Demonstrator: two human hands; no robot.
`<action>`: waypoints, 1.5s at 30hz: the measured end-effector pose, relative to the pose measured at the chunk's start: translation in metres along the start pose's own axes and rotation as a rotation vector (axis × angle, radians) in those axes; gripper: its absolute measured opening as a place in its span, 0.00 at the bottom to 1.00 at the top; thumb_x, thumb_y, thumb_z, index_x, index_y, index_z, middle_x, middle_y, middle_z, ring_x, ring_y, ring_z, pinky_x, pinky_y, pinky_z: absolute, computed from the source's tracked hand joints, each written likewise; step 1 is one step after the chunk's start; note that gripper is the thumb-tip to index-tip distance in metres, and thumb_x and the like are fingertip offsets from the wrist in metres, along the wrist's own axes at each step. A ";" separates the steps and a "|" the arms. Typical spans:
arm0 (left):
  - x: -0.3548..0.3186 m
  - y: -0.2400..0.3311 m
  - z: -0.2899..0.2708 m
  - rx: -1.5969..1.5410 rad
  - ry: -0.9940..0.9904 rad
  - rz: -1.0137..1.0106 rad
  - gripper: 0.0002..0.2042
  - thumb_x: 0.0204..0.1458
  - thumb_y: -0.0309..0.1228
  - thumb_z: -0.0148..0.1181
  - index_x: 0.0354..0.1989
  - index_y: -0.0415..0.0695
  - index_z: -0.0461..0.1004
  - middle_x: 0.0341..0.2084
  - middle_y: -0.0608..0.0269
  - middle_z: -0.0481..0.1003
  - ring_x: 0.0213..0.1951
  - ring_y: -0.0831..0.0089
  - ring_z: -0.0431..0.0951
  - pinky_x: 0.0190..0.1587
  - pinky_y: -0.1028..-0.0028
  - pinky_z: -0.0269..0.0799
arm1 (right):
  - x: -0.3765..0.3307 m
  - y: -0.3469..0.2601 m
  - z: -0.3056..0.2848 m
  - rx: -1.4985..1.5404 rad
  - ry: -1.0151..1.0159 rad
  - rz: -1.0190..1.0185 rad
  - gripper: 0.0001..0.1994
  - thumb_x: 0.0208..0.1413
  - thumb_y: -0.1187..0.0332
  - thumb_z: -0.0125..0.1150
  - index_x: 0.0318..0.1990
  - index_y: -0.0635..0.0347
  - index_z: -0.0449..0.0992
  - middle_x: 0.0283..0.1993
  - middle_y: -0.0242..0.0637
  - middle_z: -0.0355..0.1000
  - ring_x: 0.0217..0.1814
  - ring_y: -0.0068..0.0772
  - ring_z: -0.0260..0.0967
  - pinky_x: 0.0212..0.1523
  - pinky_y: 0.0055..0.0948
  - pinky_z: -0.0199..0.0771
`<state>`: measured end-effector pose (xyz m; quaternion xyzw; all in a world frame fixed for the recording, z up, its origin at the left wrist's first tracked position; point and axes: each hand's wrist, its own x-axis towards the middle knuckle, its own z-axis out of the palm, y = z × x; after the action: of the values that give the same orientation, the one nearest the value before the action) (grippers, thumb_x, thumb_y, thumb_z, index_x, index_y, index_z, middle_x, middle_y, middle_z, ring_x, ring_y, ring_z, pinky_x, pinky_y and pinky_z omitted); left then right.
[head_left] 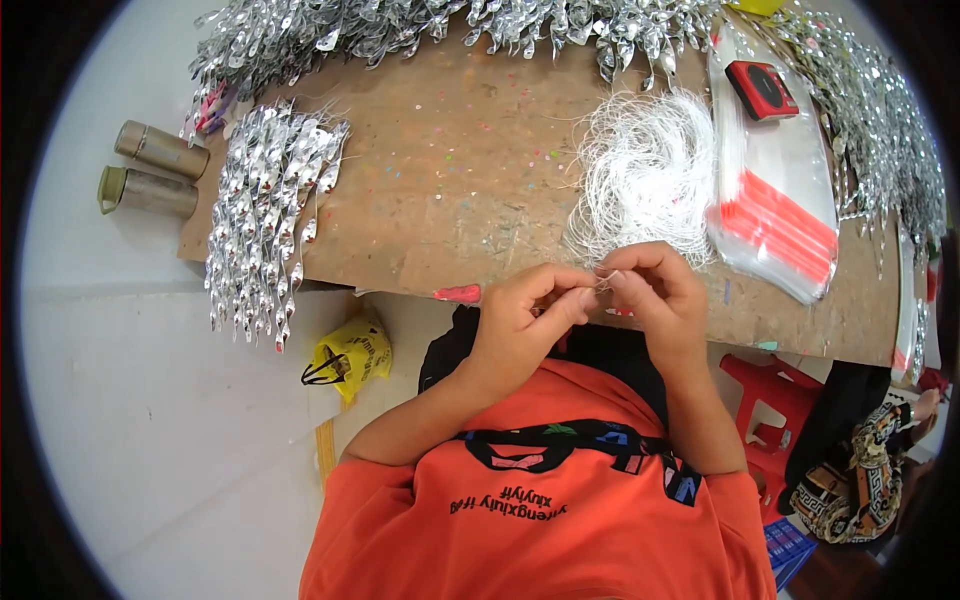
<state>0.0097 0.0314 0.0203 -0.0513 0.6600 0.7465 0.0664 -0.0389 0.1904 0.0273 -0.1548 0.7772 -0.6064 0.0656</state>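
Observation:
My left hand and my right hand meet at the table's front edge, fingertips almost touching. Each one pinches a thin pale string, of which only a short bit shows between the fingers. Just beyond them lies a big loose heap of white string. Over the table's left front edge hangs a bunch of silver twisted foil strands, well away from both hands.
Clear plastic bags with red strips lie at the right, a red-and-black device on top. Silver foil garlands line the far edge. Two metal flasks stand at left. A yellow bag sits below; a red stool is at right.

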 end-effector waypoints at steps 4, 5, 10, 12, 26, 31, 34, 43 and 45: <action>0.001 -0.002 0.000 -0.137 0.006 0.004 0.07 0.54 0.26 0.53 0.38 0.36 0.73 0.29 0.63 0.75 0.31 0.80 0.73 0.35 0.81 0.69 | 0.002 0.001 -0.001 0.564 -0.108 0.212 0.03 0.51 0.73 0.58 0.32 0.60 0.72 0.33 0.27 0.66 0.27 0.13 0.59 0.26 0.13 0.59; 0.001 -0.001 0.001 -0.184 0.022 0.000 0.07 0.54 0.26 0.53 0.38 0.36 0.72 0.30 0.62 0.75 0.30 0.80 0.73 0.35 0.81 0.69 | 0.001 0.002 -0.002 0.592 -0.159 0.265 0.03 0.51 0.72 0.58 0.33 0.59 0.72 0.31 0.24 0.66 0.27 0.12 0.58 0.26 0.12 0.58; 0.001 -0.001 -0.002 -0.242 0.048 -0.023 0.08 0.53 0.27 0.54 0.38 0.36 0.72 0.30 0.62 0.75 0.30 0.80 0.73 0.34 0.81 0.69 | 0.002 0.002 -0.004 0.524 -0.174 0.256 0.03 0.51 0.73 0.58 0.33 0.58 0.72 0.30 0.23 0.66 0.26 0.11 0.58 0.26 0.12 0.58; 0.000 0.001 -0.002 -0.233 0.027 -0.043 0.07 0.53 0.27 0.54 0.37 0.37 0.72 0.30 0.63 0.74 0.30 0.81 0.73 0.33 0.82 0.68 | 0.002 0.002 -0.005 0.504 -0.173 0.248 0.03 0.51 0.73 0.58 0.33 0.58 0.72 0.30 0.23 0.66 0.26 0.11 0.58 0.26 0.12 0.58; 0.005 -0.007 0.002 0.442 0.172 0.437 0.01 0.47 0.21 0.55 0.27 0.38 0.70 0.21 0.67 0.71 0.22 0.81 0.69 0.25 0.80 0.65 | 0.010 -0.017 -0.005 -0.341 -0.110 -0.352 0.05 0.45 0.74 0.58 0.31 0.61 0.74 0.44 0.39 0.66 0.46 0.32 0.64 0.47 0.28 0.62; 0.002 0.001 0.001 -0.186 0.051 -0.004 0.03 0.51 0.25 0.54 0.31 0.39 0.70 0.21 0.68 0.71 0.21 0.83 0.69 0.21 0.82 0.63 | 0.004 -0.012 -0.004 -0.277 -0.038 -0.357 0.05 0.43 0.76 0.59 0.31 0.61 0.74 0.43 0.40 0.66 0.45 0.33 0.64 0.46 0.27 0.63; 0.006 0.003 -0.004 -0.390 -0.059 -0.158 0.06 0.54 0.30 0.53 0.35 0.41 0.71 0.23 0.69 0.72 0.23 0.85 0.68 0.22 0.85 0.61 | 0.005 -0.007 -0.005 -0.206 -0.038 -0.380 0.06 0.43 0.76 0.60 0.31 0.60 0.74 0.43 0.40 0.66 0.44 0.33 0.65 0.44 0.26 0.64; 0.005 0.012 -0.008 -0.551 -0.118 -0.229 0.05 0.49 0.28 0.57 0.31 0.40 0.70 0.22 0.65 0.72 0.22 0.83 0.68 0.25 0.84 0.62 | 0.005 -0.001 -0.007 -0.019 -0.061 -0.286 0.07 0.44 0.79 0.58 0.33 0.63 0.75 0.36 0.39 0.69 0.39 0.30 0.66 0.41 0.25 0.65; 0.005 0.015 -0.008 -0.514 -0.117 -0.216 0.04 0.49 0.27 0.57 0.31 0.41 0.70 0.22 0.65 0.72 0.23 0.83 0.68 0.25 0.84 0.62 | 0.004 0.000 -0.006 0.028 -0.018 -0.192 0.07 0.44 0.79 0.58 0.33 0.63 0.75 0.35 0.38 0.70 0.38 0.29 0.67 0.40 0.24 0.65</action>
<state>0.0025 0.0218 0.0333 -0.0935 0.4347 0.8798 0.1684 -0.0446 0.1942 0.0290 -0.2330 0.7496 -0.6193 0.0162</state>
